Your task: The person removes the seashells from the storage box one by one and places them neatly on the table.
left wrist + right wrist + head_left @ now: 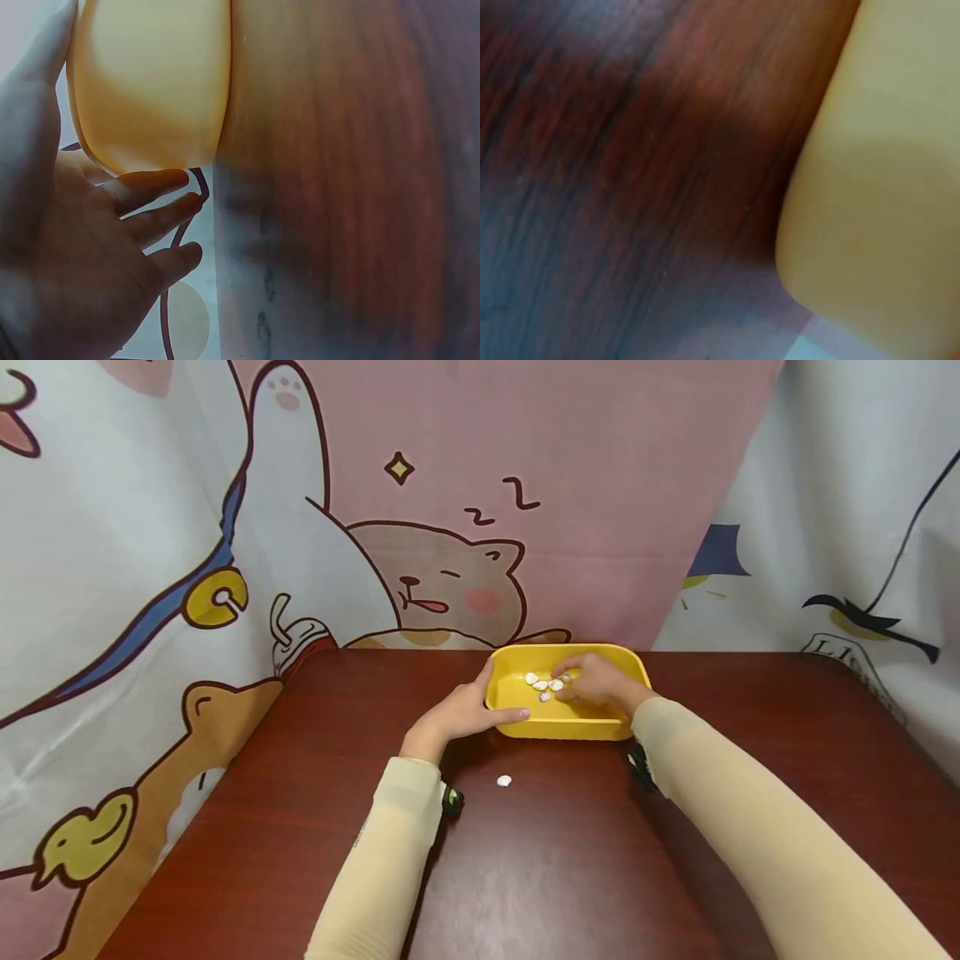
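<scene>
A yellow plastic basin (566, 729) sits near the table's far edge. Inside it lie several small white shells (540, 686), gathered left of the middle. My left hand (461, 708) holds the basin's left end, thumb over the front rim and fingers along the outer side. In the left wrist view, the fingers (154, 184) bend against the basin's end wall (154, 90). My right hand (596, 681) reaches in over the right side, its thumb and forefinger apart around the shells. The right wrist view shows only the basin's outer wall (877, 187) and wood, with the hand hidden.
One more white shell (504, 781) lies on the dark reddish-brown table (555, 860), in front of the basin. A cartoon-printed cloth (600, 485) hangs behind the table and along both sides. Dark wrist straps (452, 802) show at the cream sleeves.
</scene>
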Available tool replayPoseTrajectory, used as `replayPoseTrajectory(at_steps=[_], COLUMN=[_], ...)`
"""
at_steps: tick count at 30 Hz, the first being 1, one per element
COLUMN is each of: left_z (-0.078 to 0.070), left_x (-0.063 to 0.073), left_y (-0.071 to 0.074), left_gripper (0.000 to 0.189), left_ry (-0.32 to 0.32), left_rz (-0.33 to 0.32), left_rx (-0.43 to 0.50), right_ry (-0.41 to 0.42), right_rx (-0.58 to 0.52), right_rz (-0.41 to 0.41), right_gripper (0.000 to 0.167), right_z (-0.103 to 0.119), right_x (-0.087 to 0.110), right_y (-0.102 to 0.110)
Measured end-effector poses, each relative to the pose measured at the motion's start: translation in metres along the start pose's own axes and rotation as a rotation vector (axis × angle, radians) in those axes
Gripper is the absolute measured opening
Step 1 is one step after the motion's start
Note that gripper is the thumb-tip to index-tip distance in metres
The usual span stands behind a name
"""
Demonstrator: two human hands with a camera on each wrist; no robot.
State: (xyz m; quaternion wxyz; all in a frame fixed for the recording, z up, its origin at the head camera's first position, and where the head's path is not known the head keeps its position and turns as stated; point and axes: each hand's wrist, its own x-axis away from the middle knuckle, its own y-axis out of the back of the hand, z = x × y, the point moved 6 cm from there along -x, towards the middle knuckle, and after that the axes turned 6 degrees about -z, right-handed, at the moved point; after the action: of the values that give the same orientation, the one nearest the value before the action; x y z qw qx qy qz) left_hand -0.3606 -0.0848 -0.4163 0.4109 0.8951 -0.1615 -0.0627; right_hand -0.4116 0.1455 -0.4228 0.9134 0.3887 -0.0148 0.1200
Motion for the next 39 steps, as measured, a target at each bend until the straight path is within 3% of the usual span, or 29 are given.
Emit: replayPoseTrajectory(at_steps=[16, 22, 27, 34, 39], left_z=[-0.003, -0.005, -0.006, -0.006, -0.008], left_x=[0.001, 0.000, -0.001, 0.002, 0.002], left_y=[-0.001, -0.001, 0.001, 0.002, 0.004], left_gripper=[0.124, 0.126, 0.127, 0.128, 0.129], left_ry=[0.009, 0.014, 0.024, 0.052, 0.046], left_rz=[0.001, 0.010, 0.018, 0.042, 0.050], left_rx=[0.002, -0.025, -0.003, 0.003, 0.013], right_ry=[0.017, 0.013, -0.005, 0.073, 0.093], right_rx=[0.053, 0.087, 0.059, 0.150, 0.144], right_rz=[-0.029, -0.027, -0.022, -0.120, -0.130], right_gripper=[0.032, 0.036, 0.037, 0.036, 0.036], right_z=[-0.003, 0.001, 0.010, 0.031, 0.042], right_x=[-0.004, 0.000, 0.000, 0.007, 0.017], right_y=[0.001, 0.004, 0.007, 0.018, 0.025])
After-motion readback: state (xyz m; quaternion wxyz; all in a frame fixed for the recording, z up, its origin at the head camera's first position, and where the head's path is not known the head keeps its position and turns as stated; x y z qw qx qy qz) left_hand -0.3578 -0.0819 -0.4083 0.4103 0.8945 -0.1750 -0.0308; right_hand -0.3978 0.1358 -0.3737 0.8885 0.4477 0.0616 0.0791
